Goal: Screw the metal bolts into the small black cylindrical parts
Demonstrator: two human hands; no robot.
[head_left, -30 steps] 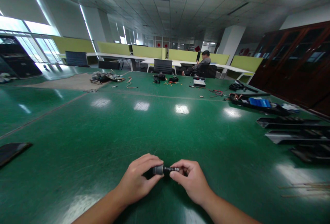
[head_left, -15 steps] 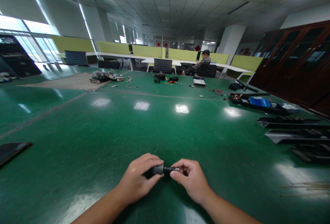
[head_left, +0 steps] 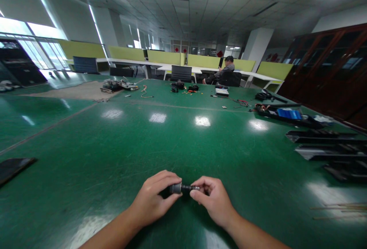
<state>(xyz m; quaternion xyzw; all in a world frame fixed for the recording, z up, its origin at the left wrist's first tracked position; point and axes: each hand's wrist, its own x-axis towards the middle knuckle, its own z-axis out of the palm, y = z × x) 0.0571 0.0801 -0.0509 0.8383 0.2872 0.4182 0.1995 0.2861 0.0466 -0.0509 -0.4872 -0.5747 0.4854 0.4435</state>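
Just above the near part of the green table (head_left: 183,146), my left hand (head_left: 156,195) is closed around a dark cylinder (head_left: 175,188) that looks like a small motor body. A thin black shaft with a silvery tip (head_left: 186,188) sticks out of it to the right. Thumb and fingertips of my right hand (head_left: 213,199) pinch the end of this shaft. The whole piece lies level between both hands. My left palm hides the cylinder's rear end, and the shaft's exact kind is too small to make out.
Black metal channels (head_left: 329,151) and thin sticks (head_left: 341,207) lie on the right. A dark flat slab (head_left: 14,167) is at the left edge. Farther back are a black tray with blue pieces (head_left: 289,114), a white box (head_left: 221,92) and a parts heap (head_left: 117,84). A person (head_left: 226,71) sits beyond.
Hardly anything differs. My right fingertips have shifted very slightly at the shaft; my left hand and the cylinder have stayed in place.
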